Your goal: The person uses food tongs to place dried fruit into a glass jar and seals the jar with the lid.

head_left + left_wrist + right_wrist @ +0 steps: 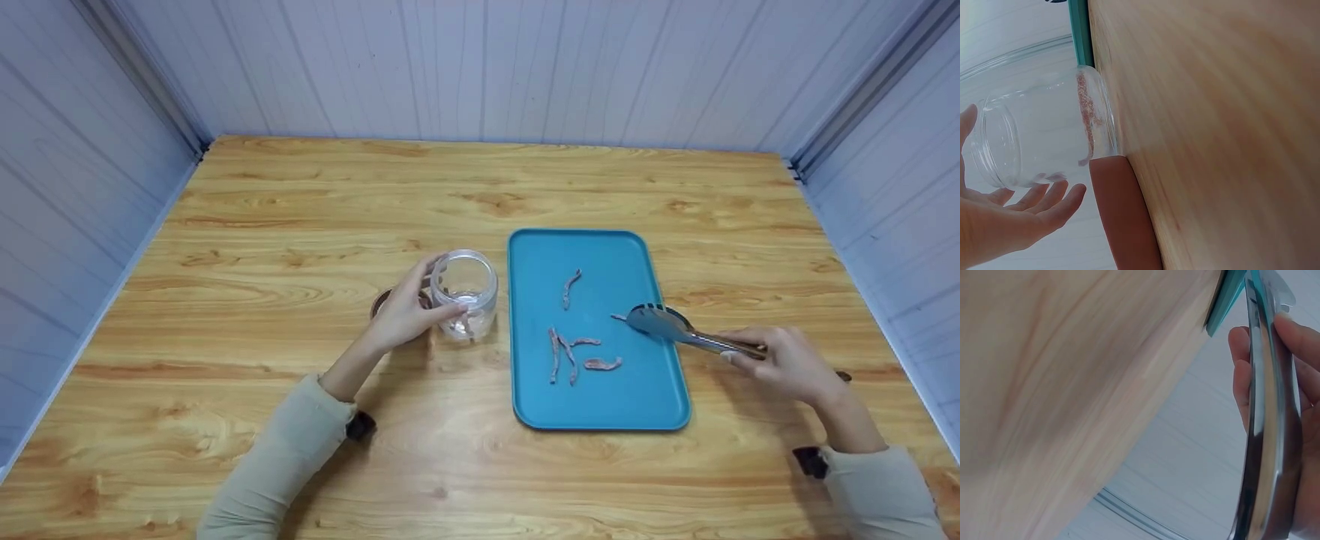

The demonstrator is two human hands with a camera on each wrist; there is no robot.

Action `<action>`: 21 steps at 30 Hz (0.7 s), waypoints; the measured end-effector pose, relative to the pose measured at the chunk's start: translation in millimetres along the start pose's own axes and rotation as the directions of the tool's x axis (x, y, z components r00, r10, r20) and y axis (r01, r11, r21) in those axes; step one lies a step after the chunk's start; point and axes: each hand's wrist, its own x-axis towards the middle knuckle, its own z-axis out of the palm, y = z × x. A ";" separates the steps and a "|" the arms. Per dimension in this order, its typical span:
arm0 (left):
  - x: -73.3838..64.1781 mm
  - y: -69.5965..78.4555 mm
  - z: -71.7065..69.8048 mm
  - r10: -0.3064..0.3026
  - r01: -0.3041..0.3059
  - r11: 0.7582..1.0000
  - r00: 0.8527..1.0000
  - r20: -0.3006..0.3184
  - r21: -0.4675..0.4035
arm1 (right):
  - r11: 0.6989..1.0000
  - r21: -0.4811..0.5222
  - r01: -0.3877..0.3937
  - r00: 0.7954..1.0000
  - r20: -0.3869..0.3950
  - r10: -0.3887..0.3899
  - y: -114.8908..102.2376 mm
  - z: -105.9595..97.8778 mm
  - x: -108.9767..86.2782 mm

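Two beige sleeves (277,450) are showing along the bottom of the frame, nearest the camera, over a wood-grain table (450,480). Right of centre, the right hand (791,367) is gripping metal tongs (694,337) by the handle, and their heads are hanging over the right side of a blue tray (630,405). One thin strip (618,317) is poking out just past the tips, up and left of that hand; can't tell if it's actually being pinched. More brownish strips (602,365) are lying on the tray further left, most of them bunched low, one sitting higher up.

Around mid-frame, the left hand (403,311) is curling round a clear jar (484,304), thumb in front, with some strips inside. The jar's standing upright, left of the tray, with a reddish-brown round thing (1126,216) sitting right beside it, partly under that hand. Pale panelled walls (525,67) are filling the top.
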 end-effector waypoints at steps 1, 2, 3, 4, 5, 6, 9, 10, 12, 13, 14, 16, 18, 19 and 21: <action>-0.1 0.0 0.1 0.000 0.000 1.000 1.000 0.001 -0.002 | 1.000 0.005 -0.001 1.000 -0.003 0.001 0.1 0.2 0.1; -0.2 0.2 0.1 -0.001 0.001 1.000 1.000 0.001 -0.002 | 1.000 0.009 0.002 1.000 -0.007 -0.002 0.3 0.5 0.2; -0.3 0.5 0.2 -0.002 0.002 1.000 1.000 0.001 -0.002 | 1.000 0.013 0.004 1.000 -0.010 -0.003 0.4 0.7 0.3; -0.5 0.7 0.2 -0.003 0.003 1.000 1.000 0.002 -0.003 | 1.000 0.016 0.005 1.000 -0.012 -0.004 0.5 0.8 0.3; -0.6 0.9 0.2 -0.003 0.003 1.000 1.000 0.002 -0.004 | 1.000 0.021 0.006 1.000 -0.014 -0.006 0.6 1.0 0.4; -0.8 1.3 0.2 -0.006 0.006 1.000 1.000 0.002 -0.003 | 1.000 0.024 0.007 1.000 -0.016 -0.007 0.6 1.3 0.5; -0.6 0.9 0.0 -0.003 0.003 1.000 1.000 0.001 -0.002 | 0.999 0.030 0.011 1.000 -0.021 -0.011 0.5 1.4 1.1; -0.4 -0.1 0.0 0.001 -0.001 1.000 1.000 0.000 -0.004 | 0.999 0.032 0.013 1.000 -0.023 -0.012 0.4 1.5 1.5; 0.4 -3.0 0.2 0.012 -0.012 1.000 1.000 -0.002 -0.009 | 0.999 0.039 0.011 1.000 -0.025 -0.010 -0.1 1.3 2.3; 1.5 -6.7 0.6 0.018 -0.018 1.000 1.000 -0.004 -0.011 | 0.999 0.044 0.010 1.000 -0.027 -0.009 -0.4 1.1 2.9; 2.7 -10.9 0.9 0.024 -0.024 1.000 1.000 -0.006 -0.013 | 0.999 0.053 0.007 1.000 -0.025 -0.006 -0.9 0.9 3.6; 5.3 -19.9 1.4 0.028 -0.029 1.000 1.000 -0.008 -0.013 | 0.998 0.069 0.005 1.000 -0.024 -0.004 -2.0 0.5 5.3; 7.6 -28.2 2.0 0.030 -0.030 0.999 0.999 -0.010 -0.010 | 0.996 0.084 0.005 1.000 -0.020 -0.004 -3.5 0.0 7.3; 8.9 -32.1 2.3 0.026 -0.027 1.000 1.000 -0.012 -0.013 | 0.996 0.092 0.008 1.000 -0.018 -0.006 -4.5 -0.1 8.6; 9.4 -34.8 2.1 0.024 -0.024 1.000 1.000 -0.010 -0.015 | 0.994 0.105 0.013 1.000 -0.014 -0.012 -6.8 -0.8 11.2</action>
